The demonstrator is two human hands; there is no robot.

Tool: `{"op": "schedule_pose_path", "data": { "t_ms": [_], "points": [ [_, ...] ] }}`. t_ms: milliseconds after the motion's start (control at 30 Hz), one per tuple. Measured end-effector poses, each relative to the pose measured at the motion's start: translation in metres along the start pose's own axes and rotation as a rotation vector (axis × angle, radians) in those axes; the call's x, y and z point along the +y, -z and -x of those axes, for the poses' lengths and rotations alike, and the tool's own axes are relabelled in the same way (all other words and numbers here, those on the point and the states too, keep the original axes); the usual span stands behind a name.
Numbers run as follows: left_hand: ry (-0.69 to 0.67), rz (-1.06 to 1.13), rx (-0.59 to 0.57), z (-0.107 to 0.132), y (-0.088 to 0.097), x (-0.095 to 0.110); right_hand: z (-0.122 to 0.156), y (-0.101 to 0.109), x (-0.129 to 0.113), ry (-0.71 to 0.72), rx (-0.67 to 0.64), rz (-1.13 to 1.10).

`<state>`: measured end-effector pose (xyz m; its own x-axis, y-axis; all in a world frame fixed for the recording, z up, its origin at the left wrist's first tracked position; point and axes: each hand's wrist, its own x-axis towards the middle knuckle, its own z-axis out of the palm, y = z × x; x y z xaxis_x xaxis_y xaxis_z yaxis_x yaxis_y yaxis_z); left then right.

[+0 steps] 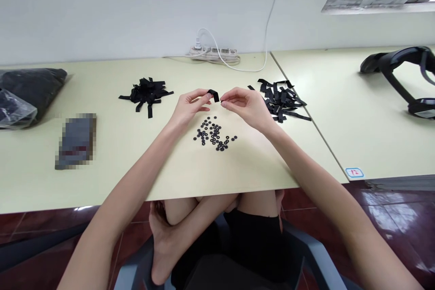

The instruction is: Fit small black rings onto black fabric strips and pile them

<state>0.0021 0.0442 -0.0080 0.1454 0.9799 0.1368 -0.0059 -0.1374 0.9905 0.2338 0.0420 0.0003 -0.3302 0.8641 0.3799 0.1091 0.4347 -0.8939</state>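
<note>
Above the middle of the table, my left hand [189,106] pinches a short black fabric strip [214,94], its free end bent down toward the right. Facing it, my right hand [249,106] is closed in a pinch, with a tiny dark piece [222,102] at the fingertips; it looks like one of the small round pieces, though too small to be sure. Below both hands lie many small black discs [214,132] with holes in the middle, loosely scattered. One heap of black strips [147,92] sits left of my left hand. Another heap of strips [283,101] lies partly behind my right hand.
A white power strip [214,54] with a plugged-in white cable rests against the wall. At far left are a dark bag [37,93] and a pixelated flat object [77,138]. A black strapped headset [401,72] sits at right, beyond the table seam.
</note>
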Motion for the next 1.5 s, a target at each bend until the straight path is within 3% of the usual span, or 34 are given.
{"op": "schedule_pose_path", "data": {
  "t_ms": [200,833,1233,1367,1500],
  "points": [
    [-0.006,-0.020,-0.049,0.001,0.000,0.003,0.003,-0.008,-0.007,0.106,0.064,0.063],
    [-0.005,-0.022,-0.147,0.005,0.000,0.008,0.003,-0.012,0.001,0.060,0.070,0.011],
    [0.003,-0.088,-0.271,0.012,-0.006,0.017,0.007,-0.011,-0.004,0.331,0.242,0.323],
    [0.012,-0.033,-0.229,0.010,-0.007,0.013,0.008,-0.012,-0.001,0.397,0.185,0.386],
    [0.004,-0.072,-0.194,0.010,-0.007,0.011,0.008,-0.015,0.000,0.337,0.169,0.391]
  ]
}}
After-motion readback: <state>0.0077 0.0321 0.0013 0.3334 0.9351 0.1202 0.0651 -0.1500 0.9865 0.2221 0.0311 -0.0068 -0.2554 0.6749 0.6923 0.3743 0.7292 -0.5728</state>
